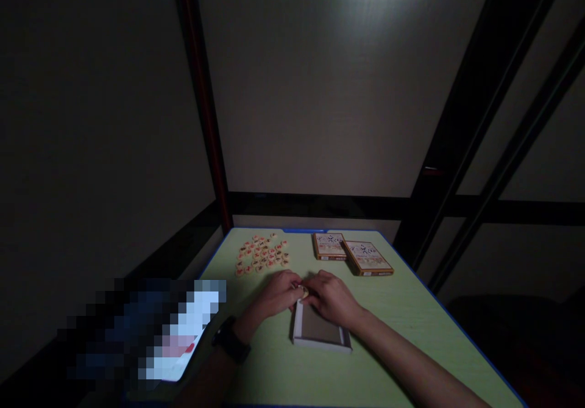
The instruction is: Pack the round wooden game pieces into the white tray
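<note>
My left hand (280, 293) and my right hand (329, 296) meet at the far end of a shallow white-rimmed box tray (320, 335) on the green table (402, 316). Both have their fingers curled together around a small round wooden piece (303, 292) pinched between them. A black watch (231, 339) sits on my left wrist. Several round wooden game pieces (262, 254) with red and dark marks lie spread beyond my left hand.
Two flat orange-edged game boxes (329, 246) (368, 257) lie at the table's far side. A blurred bright object (183, 329) sits at the left edge. Dark frame bars (203, 103) and a dim wall stand behind the table.
</note>
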The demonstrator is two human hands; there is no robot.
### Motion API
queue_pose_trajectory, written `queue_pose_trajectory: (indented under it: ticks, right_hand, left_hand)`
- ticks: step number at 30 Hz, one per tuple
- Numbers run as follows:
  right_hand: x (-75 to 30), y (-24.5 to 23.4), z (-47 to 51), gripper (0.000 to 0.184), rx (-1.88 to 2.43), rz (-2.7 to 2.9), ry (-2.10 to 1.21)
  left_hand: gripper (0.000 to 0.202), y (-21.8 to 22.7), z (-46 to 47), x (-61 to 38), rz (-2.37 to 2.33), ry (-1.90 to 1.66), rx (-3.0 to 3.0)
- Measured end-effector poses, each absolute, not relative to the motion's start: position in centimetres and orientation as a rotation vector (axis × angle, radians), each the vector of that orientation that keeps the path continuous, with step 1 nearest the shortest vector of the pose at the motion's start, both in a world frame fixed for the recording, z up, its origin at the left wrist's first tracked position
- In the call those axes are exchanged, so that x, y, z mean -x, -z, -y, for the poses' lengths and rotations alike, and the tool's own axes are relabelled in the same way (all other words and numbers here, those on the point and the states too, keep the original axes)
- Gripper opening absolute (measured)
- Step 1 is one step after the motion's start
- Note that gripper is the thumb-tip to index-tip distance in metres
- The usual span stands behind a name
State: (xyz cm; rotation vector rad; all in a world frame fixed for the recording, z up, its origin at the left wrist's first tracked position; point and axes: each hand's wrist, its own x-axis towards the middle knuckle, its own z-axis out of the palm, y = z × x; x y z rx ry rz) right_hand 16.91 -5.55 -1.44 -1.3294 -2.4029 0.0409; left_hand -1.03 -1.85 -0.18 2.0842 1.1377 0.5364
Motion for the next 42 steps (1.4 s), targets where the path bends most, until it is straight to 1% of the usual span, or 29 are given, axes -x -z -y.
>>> queue_pose_trajectory:
  ticks: [3, 6, 13, 20, 23, 26, 31, 34, 40, 42]
  right_hand:
    - [-16.9, 1.4, 5.6, 0.02, 1.324, 2.411, -0.038]
    - [-16.9, 1.3, 5.8, 0.023, 1.302, 2.404, -0.037]
    - [-16.9, 1.0, 6.0, 0.029, 1.375, 2.381, -0.053]
    - [-16.6, 1.0, 6.0, 0.023, 1.404, 2.416, -0.007]
    - [-16.5, 1.0, 6.0, 0.024, 1.431, 2.416, -0.021]
    - [-16.6, 1.1, 5.9, 0.027, 1.438, 2.422, -0.039]
    - [-16.7, 1.0, 5.8, 0.031, 1.436, 2.403, -0.078]
    - [-16.7, 0.7, 6.0, 0.034, 1.44, 2.377, -0.122]
    - [-17.5, -0.3, 6.6, 0.048, 1.405, 2.356, -0.181]
    - [-18.2, -0.7, 6.6, 0.048, 1.361, 2.317, -0.241]
  left_hand:
    - [0.013, 0.0, 1.8, 1.0, -1.152, -0.522, -2.196]
    - [0.01, -0.2, 1.9, 1.0, -1.18, -0.514, -2.288]
    - [0.014, 0.3, 1.9, 1.0, -1.181, -0.57, -2.289]
    - [0.011, 0.5, 1.7, 0.9, -1.212, -0.568, -2.315]
    - [0.009, 0.6, 1.7, 0.9, -1.226, -0.555, -2.322]
    - [0.01, 0.3, 1.8, 0.9, -1.21, -0.545, -2.333]
    - [0.021, -0.3, 2.0, 0.9, -1.205, -0.492, -2.344]
    - [0.021, -0.5, 2.2, 0.9, -1.192, -0.478, -2.361]
    - [0.019, -0.5, 2.8, 0.5, -1.192, -0.478, -2.436]
    - [0.019, -0.3, 3.0, 0.2, -1.21, -0.49, -2.426]
